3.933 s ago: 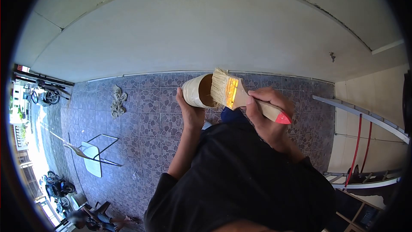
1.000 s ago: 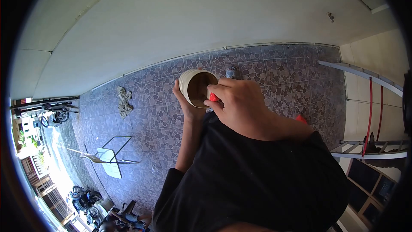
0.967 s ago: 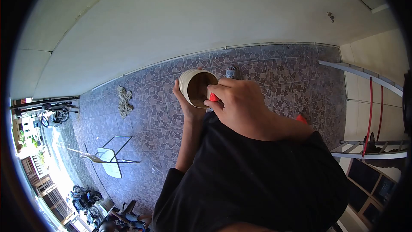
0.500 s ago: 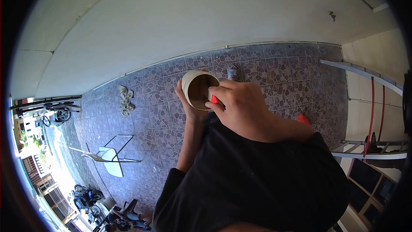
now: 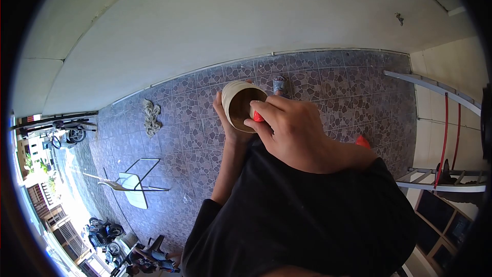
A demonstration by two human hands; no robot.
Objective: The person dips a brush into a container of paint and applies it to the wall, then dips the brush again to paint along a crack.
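My left hand [image 5: 233, 132] wraps round the outside of a cream-coloured, ribbed bucket [image 5: 229, 104], tilted so that its mouth faces me and to the right. Brownish residue coats the inner wall. At the bucket's right rim, my right hand [image 5: 292, 128] pinches a tool with a red handle [image 5: 258, 116] between thumb and fingers. The tool's far end is hidden by the bucket and my fingers, so I cannot tell its kind. Just beyond the right hand, a small grey-blue object [image 5: 279, 83] shows on the patterned floor tiles.
A pale wall [image 5: 230, 26] runs along the far side. A crumpled cloth [image 5: 151, 117] lies on the floor at left, near a folding chair [image 5: 133, 190]. A ladder [image 5: 430, 83] stands at right, and something red [image 5: 362, 141] shows beside my arm. A person [image 5: 156, 260] sits at lower left near motorbikes.
Both hands, with the bucket and the red-handled tool, have shifted slightly to the right in view. The bucket's mouth appears turned a little. Both grips stay the same.
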